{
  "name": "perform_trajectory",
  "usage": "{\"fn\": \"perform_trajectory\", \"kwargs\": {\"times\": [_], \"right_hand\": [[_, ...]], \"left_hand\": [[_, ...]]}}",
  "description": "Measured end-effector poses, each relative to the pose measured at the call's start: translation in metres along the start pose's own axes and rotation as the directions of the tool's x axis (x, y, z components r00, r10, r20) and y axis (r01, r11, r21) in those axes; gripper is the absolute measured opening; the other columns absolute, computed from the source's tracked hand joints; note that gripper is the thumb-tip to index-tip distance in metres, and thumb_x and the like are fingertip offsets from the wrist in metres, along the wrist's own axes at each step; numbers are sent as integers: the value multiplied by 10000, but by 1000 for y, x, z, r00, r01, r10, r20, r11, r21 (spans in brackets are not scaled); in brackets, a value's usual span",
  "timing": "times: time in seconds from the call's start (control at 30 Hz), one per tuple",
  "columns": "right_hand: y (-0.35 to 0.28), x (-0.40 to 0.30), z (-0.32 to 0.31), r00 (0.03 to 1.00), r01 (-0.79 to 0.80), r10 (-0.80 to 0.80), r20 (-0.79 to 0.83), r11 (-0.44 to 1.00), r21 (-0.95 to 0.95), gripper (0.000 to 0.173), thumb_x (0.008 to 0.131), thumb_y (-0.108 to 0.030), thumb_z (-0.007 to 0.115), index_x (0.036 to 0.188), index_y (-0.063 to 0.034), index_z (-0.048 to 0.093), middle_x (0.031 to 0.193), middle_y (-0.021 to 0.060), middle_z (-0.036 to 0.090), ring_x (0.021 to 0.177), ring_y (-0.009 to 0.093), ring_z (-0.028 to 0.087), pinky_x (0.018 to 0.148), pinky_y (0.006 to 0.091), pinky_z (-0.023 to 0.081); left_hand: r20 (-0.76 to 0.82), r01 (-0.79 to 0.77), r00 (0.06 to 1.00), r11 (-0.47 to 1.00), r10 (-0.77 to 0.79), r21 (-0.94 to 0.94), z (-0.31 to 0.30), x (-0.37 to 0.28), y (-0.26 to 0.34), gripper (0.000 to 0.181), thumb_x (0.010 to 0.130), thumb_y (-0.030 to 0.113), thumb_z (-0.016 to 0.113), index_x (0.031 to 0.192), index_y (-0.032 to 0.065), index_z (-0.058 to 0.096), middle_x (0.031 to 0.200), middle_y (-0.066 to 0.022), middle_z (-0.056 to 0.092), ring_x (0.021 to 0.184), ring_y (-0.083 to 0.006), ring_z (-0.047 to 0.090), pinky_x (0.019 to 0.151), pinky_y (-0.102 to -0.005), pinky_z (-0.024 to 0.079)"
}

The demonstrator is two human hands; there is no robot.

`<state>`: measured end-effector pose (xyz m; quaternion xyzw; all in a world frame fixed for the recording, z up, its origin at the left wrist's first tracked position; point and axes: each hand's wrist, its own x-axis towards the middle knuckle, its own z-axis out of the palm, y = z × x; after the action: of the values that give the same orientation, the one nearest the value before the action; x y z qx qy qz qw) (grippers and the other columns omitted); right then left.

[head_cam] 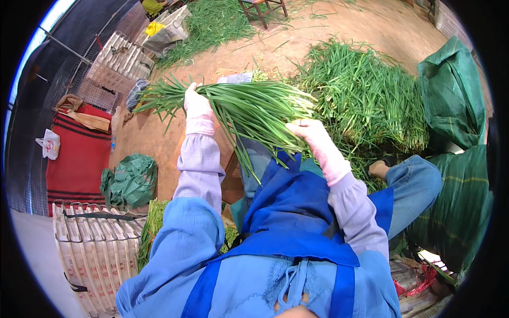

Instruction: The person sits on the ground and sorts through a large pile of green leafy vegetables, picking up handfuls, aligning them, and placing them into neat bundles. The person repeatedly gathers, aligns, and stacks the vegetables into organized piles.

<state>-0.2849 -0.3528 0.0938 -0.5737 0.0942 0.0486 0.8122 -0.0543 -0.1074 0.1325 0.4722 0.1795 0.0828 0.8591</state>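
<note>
A loose bunch of green garlic chives [254,103] stretches across in front of me, its pale cut ends to the right. My left hand [197,107], in a light pink glove, grips the bunch close to its leafy left end. At the lower right side of the bunch, my right hand [307,131], gloved too, has its fingers closed on some of the stalks. A large heap of similar chives [370,99] lies on the ground to the right, beyond my right hand. Behind the bunch, a flat grey piece [235,78] shows partly.
Green woven sacks [453,95] stand at the right. Stacked white crates [99,254] are at the lower left, near a crumpled green sack [135,179] and a red cloth [77,159]. More greens [222,24], a wooden stool [262,10] and part of a person [153,6] appear farther off.
</note>
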Motion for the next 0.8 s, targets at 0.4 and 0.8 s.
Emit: {"fn": "perform_trajectory", "kwargs": {"times": [0.4,0.8], "right_hand": [[57,-82,-147,965,-118,-222,-138,102,-988,248,731,-279,648,827,-56,700,829,133,662,793,273,644,742,340,489],[27,37,-12,825,-43,-474,-308,490,-871,256,756,-245,485,658,-74,648,707,160,630,689,353,610,657,414,487]], "left_hand": [[-33,36,999,996,-39,-81,22,10,-2,207,825,137,573,888,-61,575,819,-130,604,668,-262,586,588,-372,504],[-9,-92,996,994,91,-67,60,-25,11,127,793,88,600,848,-10,540,743,-116,598,625,-245,571,530,-369,474]]}}
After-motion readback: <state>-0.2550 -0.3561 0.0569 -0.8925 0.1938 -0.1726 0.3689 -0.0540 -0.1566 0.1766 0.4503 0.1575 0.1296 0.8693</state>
